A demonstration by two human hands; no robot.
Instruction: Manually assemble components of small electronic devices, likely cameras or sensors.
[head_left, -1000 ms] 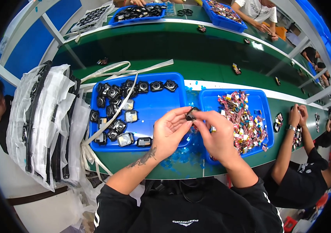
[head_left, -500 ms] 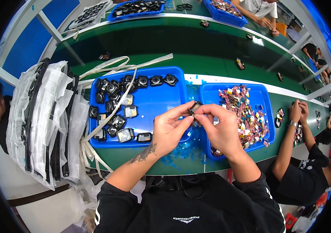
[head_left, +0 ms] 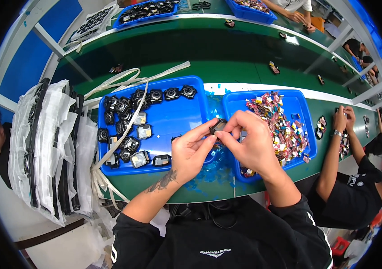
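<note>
Between my hands is a small black watch case (head_left: 218, 127), held above the gap between two blue trays. My left hand (head_left: 189, 154) grips it from the left, thumb and fingers pressed on its edge. From the right, the thumb and fingertips of my right hand (head_left: 254, 145) pinch its near side, covering part of it. The left blue tray (head_left: 173, 114) has similar black cases along its left, back and near sides, some with pale rectangular backs up. In the right blue tray (head_left: 295, 103) lies a heap of small circuit parts (head_left: 271, 110) in red, yellow and white.
White packing straps (head_left: 132, 119) cross the left tray. Wrapped foam-like sheets (head_left: 49, 148) stand stacked at the left. Blue film scraps (head_left: 200, 177) litter the green table (head_left: 173, 193). At the right a co-worker's hands (head_left: 344, 119) work close by. More blue trays (head_left: 148, 13) stand beyond.
The whole view has shifted slightly. The watch case is turned a little in my fingers, and my right fingers have moved up and over its right side.
</note>
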